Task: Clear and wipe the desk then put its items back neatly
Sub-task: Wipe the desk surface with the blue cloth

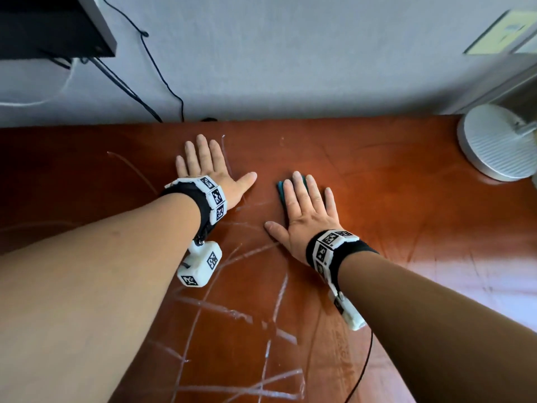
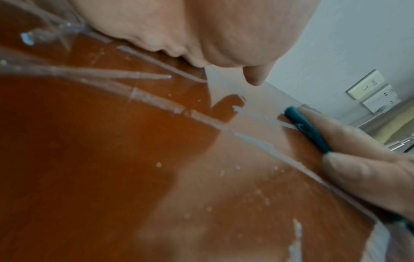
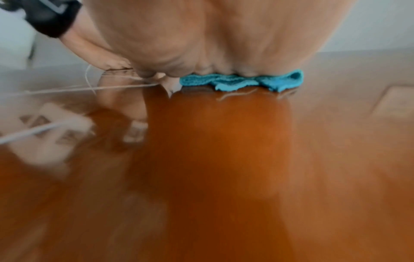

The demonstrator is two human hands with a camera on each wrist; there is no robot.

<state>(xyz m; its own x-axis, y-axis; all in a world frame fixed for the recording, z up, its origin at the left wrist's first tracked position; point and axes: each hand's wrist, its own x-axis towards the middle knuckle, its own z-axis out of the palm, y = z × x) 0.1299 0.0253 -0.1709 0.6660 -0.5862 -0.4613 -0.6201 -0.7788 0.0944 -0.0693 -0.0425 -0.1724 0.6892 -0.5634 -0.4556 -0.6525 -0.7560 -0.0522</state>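
Soft daylight comes from the right, putting a pale glare on the glossy desk (image 1: 377,175) at its right side, while the left side lies dim. The head view is fairly sharp, with straight edges bowed toward the corners. Both wrist views are blurred and smeared, with reflections on the wood.

Both hands lie flat on the desk (image 1: 406,175), side by side and near each other, toward its back edge by the wall (image 1: 290,68). The left hand (image 1: 209,167) sits slightly farther back than the right hand (image 1: 305,207). Under the right hand's fingers lies the cloth (image 1: 281,191), its edge showing on the left. The lamp base (image 1: 494,144) stands at the far right corner; the monitor (image 1: 52,24) hangs at the upper left
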